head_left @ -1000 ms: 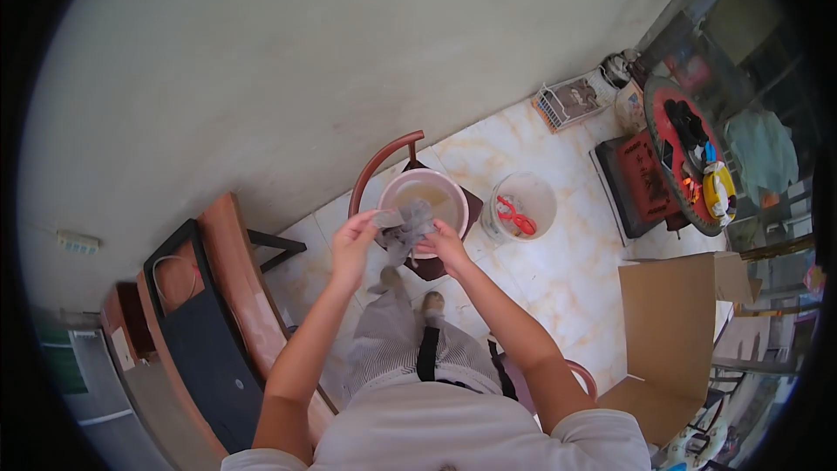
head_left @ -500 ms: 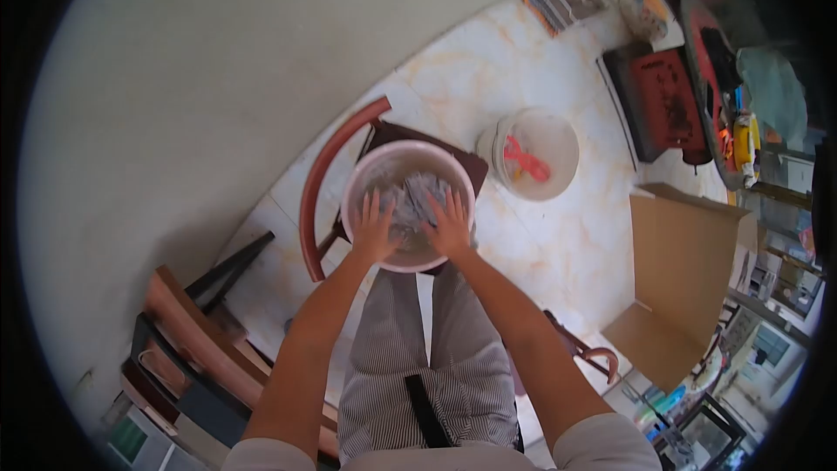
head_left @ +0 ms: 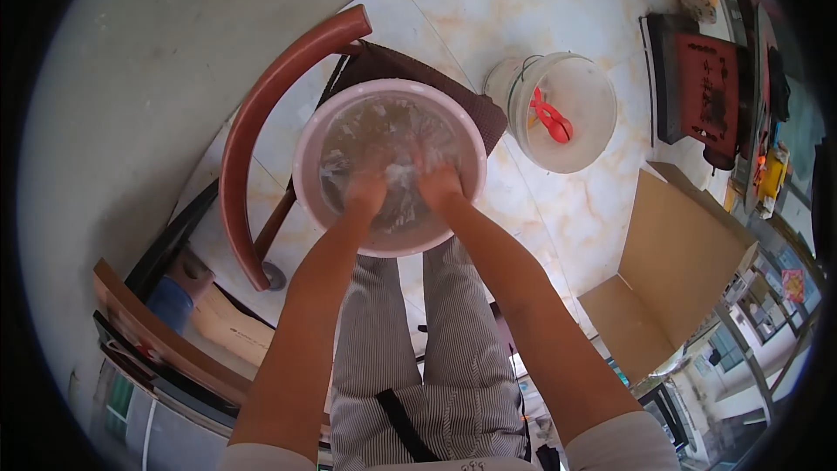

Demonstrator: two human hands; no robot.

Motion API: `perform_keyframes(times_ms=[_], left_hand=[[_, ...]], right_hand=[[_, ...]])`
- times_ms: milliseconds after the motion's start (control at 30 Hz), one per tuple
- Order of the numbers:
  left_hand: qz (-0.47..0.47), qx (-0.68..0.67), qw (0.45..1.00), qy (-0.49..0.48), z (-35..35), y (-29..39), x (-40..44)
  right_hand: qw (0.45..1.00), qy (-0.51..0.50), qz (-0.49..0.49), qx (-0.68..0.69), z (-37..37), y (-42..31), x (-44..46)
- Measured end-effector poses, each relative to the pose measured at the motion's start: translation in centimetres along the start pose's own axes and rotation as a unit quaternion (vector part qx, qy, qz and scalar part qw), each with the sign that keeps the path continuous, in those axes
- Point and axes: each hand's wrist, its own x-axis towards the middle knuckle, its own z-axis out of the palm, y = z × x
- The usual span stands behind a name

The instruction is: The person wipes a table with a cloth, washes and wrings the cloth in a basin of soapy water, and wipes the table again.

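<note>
Both of my hands are down in the murky, rippling water of a pink basin (head_left: 307,201), which rests on a dark woven chair seat (head_left: 410,65). My left hand (head_left: 368,181) is in the left part of the water and my right hand (head_left: 436,179) is a little to its right. Water and blur hide the fingers of both. The grey cloth cannot be made out in the churned water.
A curved brown chair arm (head_left: 240,157) rises left of the basin. Right of it stands a whitish bucket (head_left: 588,135) with a red tool (head_left: 552,119) inside. An open cardboard box (head_left: 676,253) is at the right, near a red-and-black object (head_left: 706,87).
The grey cloth, first held up between both hands, went into the basin under spread palms. Now both hands have sunk into the water, and the view has come closer to the basin.
</note>
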Motion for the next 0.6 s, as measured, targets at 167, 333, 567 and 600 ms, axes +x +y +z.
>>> perform_keyframes(times_ms=[167,333,567,600], left_hand=[[0.018,0.041,0.999,-0.025,-3.9,2.0,0.0],[-0.059,-0.371,0.924,0.074,-4.3,2.8,-0.7],[-0.289,-0.705,0.634,0.134,-4.4,4.6,-0.9],[-0.28,-0.722,0.623,0.111,-4.9,5.1,-1.1]], right_hand=[[0.962,0.217,-0.141,0.082,-0.4,1.8,-0.5],[0.796,0.178,-0.105,0.569,-2.7,1.6,-1.9],[0.912,0.321,0.054,0.251,-2.5,-3.3,-2.1],[0.92,0.32,0.094,0.208,-2.1,-4.2,-1.8]])
